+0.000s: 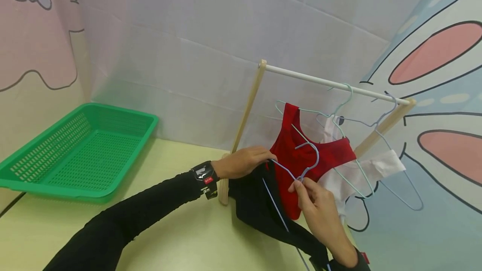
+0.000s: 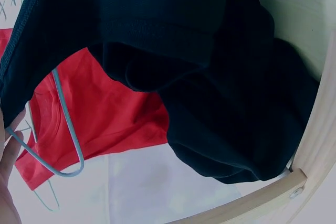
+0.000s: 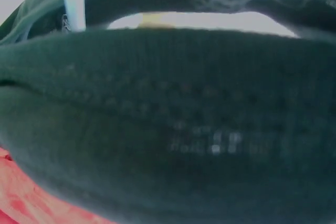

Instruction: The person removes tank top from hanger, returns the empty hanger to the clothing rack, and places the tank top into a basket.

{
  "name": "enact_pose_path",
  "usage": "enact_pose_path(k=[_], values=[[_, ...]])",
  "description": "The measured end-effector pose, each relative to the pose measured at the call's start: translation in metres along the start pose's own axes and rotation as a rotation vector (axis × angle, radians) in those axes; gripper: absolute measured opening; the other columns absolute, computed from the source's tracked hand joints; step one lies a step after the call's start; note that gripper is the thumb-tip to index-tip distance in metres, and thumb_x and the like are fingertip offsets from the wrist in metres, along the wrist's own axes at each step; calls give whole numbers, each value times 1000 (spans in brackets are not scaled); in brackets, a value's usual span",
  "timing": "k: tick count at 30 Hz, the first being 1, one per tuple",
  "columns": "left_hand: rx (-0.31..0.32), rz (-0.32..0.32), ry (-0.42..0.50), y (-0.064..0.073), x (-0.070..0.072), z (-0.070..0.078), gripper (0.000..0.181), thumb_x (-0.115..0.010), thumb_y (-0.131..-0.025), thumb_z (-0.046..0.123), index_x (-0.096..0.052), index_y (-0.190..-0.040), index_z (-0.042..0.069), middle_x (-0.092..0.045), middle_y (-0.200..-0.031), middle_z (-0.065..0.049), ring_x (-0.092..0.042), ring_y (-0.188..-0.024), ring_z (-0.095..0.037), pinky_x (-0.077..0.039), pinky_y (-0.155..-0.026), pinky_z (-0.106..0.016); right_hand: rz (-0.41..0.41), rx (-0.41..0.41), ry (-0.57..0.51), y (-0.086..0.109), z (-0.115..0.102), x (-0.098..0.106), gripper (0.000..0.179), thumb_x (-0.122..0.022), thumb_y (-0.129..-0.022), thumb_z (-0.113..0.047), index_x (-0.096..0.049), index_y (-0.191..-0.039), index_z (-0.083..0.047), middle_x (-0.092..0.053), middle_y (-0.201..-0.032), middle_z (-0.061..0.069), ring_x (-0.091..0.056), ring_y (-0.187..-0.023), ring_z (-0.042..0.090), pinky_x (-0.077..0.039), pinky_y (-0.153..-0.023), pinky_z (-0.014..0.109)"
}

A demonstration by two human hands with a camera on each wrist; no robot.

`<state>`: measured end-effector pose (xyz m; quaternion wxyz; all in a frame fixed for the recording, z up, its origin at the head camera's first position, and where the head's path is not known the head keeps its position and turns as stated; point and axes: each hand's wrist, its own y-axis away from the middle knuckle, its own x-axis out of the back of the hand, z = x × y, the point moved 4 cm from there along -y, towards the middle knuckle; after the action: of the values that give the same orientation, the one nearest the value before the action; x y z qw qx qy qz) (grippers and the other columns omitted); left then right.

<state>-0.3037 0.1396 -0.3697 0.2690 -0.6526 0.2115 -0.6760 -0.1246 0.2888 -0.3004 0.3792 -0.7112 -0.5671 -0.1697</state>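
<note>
Hanger (image 1: 301, 177) partly behind black garment (image 1: 256, 212)

A plain black long sleeve (image 1: 150, 208), softly wrinkled, covers the left arm. Around that wrist sits a boxy black device (image 1: 205, 175) with a greyish rectangular panel (image 1: 201, 171), a small red patch (image 1: 208, 180) and pale markings below. Dark fabric (image 1: 359, 264) edges the right wrist, a red tag (image 1: 365, 257) beside it.

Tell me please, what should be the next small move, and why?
Probably the left hand should ease the black garment along the held hanger: that hand touches both, the garment sags in folds, and the right hand pinches the hanger below its hook, which may steady it.
</note>
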Motion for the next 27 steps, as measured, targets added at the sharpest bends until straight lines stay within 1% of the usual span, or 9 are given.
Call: enact_pose_path(k=[5, 10, 14, 17, 23, 27], values=[[9, -20, 0, 1, 0, -2, 45, -72, -97, -8, -62, -139, 4, -70, -135, -11, -66, -126, -23, -44, -116, -27, 2, 3, 8, 1, -1, 2, 18, -61, -110, -12, -71, -97, -6, -48, -62, -3, -42, -51, 10, -38, -43, 27], [16, -27, 34, 2, 2, -5, 45, -69, -98, -10, -61, -141, 2, -69, -139, -13, -64, -131, -25, -43, -118, -29, 7, 0, 7, 2, 0, 3, 18, -61, -110, -13, -72, -98, -6, -49, -62, -3, -42, -51, 10, -38, -43, 27], [74, -32, 110, 5, 3, -11, 40, -64, -103, -7, -61, -142, 3, -68, -141, -13, -63, -132, -25, -43, -118, -29, 20, 5, 15, 4, 2, 6, 16, -62, -110, -14, -72, -100, -6, -50, -63, -3, -42, -51, 11, -38, -43, 27], [109, -16, 171, 7, 4, -13, 37, -61, -105, -4, -61, -142, 3, -68, -140, -12, -63, -131, -24, -44, -117, -29, 28, 5, 28, 5, 2, 9, 15, -62, -109, -14, -73, -101, -6, -50, -64, -3, -42, -52, 12, -37, -43, 27], [102, 20, 262, 10, 6, -15, 33, -60, -106, -4, -63, -138, 0, -68, -135, -13, -62, -129, -25, -44, -117, -29, 10, -37, 33, 8, 4, 13, 18, -61, -111, -17, -73, -104, -6, -50, -64, -1, -42, -51, 14, -35, -43, 24], [127, 28, 291, 13, 4, -19, 32, -60, -107, -2, -63, -139, 0, -68, -136, -12, -62, -130, -24, -43, -117, -28, 7, -52, 36, 10, 1, 14, 20, -60, -111, -18, -72, -102, -7, -49, -63, 1, -44, -52, 16, -37, -44, 25]])
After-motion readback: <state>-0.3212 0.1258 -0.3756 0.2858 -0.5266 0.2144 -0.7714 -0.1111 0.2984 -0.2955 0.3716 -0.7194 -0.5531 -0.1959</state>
